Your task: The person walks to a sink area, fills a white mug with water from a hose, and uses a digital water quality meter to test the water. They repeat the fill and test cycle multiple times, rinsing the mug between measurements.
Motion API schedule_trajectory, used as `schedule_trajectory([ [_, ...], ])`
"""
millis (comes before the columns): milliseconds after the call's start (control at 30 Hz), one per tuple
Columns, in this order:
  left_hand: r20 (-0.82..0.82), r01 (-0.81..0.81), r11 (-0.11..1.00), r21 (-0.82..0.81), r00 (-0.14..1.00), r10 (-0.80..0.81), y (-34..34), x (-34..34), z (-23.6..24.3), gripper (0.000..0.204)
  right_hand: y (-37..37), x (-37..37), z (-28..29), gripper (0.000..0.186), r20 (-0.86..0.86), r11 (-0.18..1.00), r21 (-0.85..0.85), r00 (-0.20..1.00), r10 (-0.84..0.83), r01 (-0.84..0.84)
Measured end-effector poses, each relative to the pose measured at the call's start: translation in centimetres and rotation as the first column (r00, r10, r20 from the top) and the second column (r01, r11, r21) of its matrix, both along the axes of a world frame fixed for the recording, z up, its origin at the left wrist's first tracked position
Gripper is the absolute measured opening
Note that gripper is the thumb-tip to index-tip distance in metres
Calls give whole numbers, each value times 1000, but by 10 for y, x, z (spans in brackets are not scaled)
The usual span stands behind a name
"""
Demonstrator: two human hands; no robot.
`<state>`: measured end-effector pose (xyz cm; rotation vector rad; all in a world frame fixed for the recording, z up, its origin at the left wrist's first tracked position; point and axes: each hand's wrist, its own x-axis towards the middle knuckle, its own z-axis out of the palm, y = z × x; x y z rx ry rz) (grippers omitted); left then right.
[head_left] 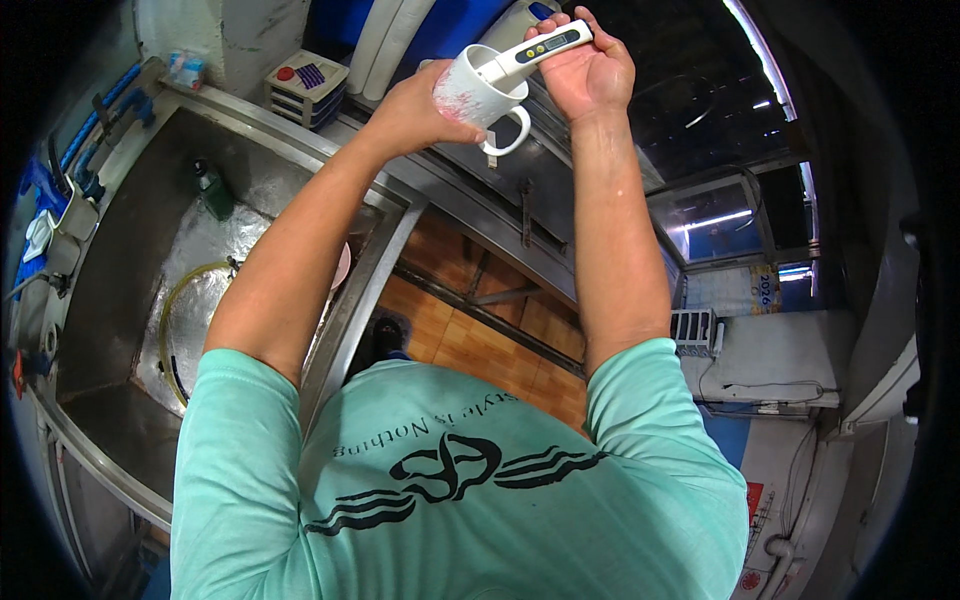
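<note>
My left hand (412, 112) is wrapped round a white mug (465, 92) with pink and grey marks on its side, its handle towards my right. A white pen-shaped digital water tester (548, 48), with a small grey display and buttons, slants into the mug's mouth. Its upper end rests at the fingers of my right hand (598, 72), whose palm is turned up and fingers curl round it. Both are held up beyond the sink's far right corner, over a metal counter. What is inside the mug is hidden.
A deep steel sink (120, 235) lies to the left, with a green bottle (212, 190) and a yellowish hose (165, 325) in it. A small drawer box (305, 90) stands behind. Blue-handled taps (90, 180) line the left wall. A white cabinet (780, 350) is at right.
</note>
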<state>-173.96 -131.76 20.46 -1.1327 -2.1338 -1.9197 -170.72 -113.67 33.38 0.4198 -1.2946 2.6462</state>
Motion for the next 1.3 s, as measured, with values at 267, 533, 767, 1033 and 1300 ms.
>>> schedule_trajectory([
  [267,48,33,999,-9,998,-32,0,1,-7,91,9,8,2,26,19,981,-74,984,-180,181],
  [533,75,39,998,-39,996,-36,3,3,-12,93,11,11,0,24,39,962,-118,969,-245,248],
  [767,70,39,999,-28,997,-37,1,9,-7,93,8,11,-4,25,59,962,-81,965,-256,260],
  [1033,28,56,998,3,998,-56,3,10,-5,89,1,12,-16,27,86,968,-15,965,-247,249],
  [1300,-42,14,1000,10,999,-14,12,11,-7,90,2,14,-22,28,114,956,50,949,-293,289],
])
